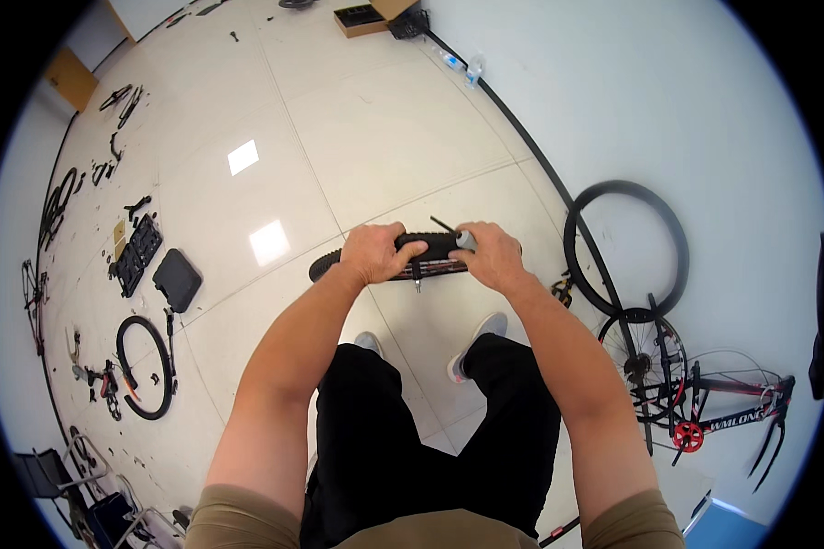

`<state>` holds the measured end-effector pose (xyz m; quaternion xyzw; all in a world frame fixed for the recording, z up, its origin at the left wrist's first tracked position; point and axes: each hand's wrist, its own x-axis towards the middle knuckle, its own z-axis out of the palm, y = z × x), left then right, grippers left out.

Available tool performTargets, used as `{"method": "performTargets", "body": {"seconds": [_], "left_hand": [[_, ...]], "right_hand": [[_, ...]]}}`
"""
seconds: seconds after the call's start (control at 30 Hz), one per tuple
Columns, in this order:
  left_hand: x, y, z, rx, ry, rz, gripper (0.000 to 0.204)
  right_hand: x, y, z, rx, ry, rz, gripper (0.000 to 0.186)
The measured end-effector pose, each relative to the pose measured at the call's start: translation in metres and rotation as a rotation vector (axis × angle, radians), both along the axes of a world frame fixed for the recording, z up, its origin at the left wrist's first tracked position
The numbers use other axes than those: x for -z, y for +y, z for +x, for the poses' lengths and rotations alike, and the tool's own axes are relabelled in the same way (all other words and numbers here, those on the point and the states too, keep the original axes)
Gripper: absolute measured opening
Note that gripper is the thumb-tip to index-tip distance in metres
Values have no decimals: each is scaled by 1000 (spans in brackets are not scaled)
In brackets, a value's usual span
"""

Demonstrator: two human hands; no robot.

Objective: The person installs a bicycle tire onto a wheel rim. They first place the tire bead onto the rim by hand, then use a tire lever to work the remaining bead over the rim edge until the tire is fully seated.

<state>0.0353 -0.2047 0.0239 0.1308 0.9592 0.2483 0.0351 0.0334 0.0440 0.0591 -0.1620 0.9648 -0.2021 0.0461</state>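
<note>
Between my hands, a bicycle wheel with a knobbly black tyre is seen almost edge-on, above the floor in front of my knees. My left hand is closed around the tyre's left part, thumb pressed on its near side. With my right hand I grip a grey-handled tool against the tyre's right part. A thin black shaft points from it up and to the left; its exact kind is unclear. Below the tyre, part of the rim and a small metal axle end show. My fingers hide the tyre's far side.
A loose tyre leans on the right wall above another wheel and a black-and-red bicycle frame. Left on the floor lie an open tool case, a black case, a tyre and scattered parts. Cardboard box stands far off.
</note>
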Motion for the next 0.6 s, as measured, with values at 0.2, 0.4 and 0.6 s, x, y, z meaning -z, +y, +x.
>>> {"method": "performTargets", "body": {"seconds": [0.2, 0.4, 0.6], "left_hand": [[-5, -6, 24, 38, 2, 18, 66], [-13, -6, 32, 93, -33, -40, 59], [-22, 28, 38, 163, 271, -42, 55]], "right_hand": [[-16, -2, 18, -33, -151, 4, 38], [-6, -1, 32, 22, -118, -13, 38], [-6, 7, 29, 53, -194, -35, 38]]}}
